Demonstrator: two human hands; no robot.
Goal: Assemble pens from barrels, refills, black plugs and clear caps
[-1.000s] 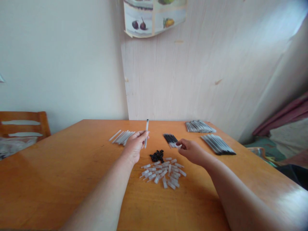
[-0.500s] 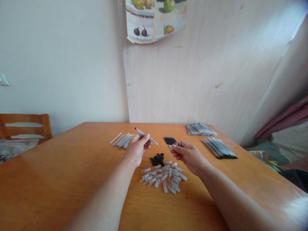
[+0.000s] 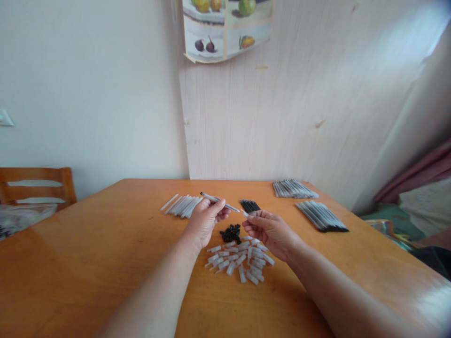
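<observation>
Between the thumb and fingers of my left hand (image 3: 210, 215) is a pen (image 3: 230, 207) with a dark end at the upper left and its tip pointing right. My right hand (image 3: 266, 228) pinches a small whitish pen cap (image 3: 244, 214), mostly covered by the fingers. The cap and the pen tip face each other with barely any space between them. Below the hands lie a heap of small black plugs (image 3: 230, 233) and a spread of translucent white caps (image 3: 241, 258). Black refills (image 3: 249, 205) lie just behind my right hand.
White pen barrels (image 3: 182, 206) lie behind my left hand. To the right are a row of pens with black ends (image 3: 322, 217) and a further stack of pens (image 3: 294, 188). A wooden chair (image 3: 35, 183) stands left of the table (image 3: 88, 263).
My left hand has moved slightly right and down with the pen. My right hand has shifted a little left, so the pen tip and the cap are closer together.
</observation>
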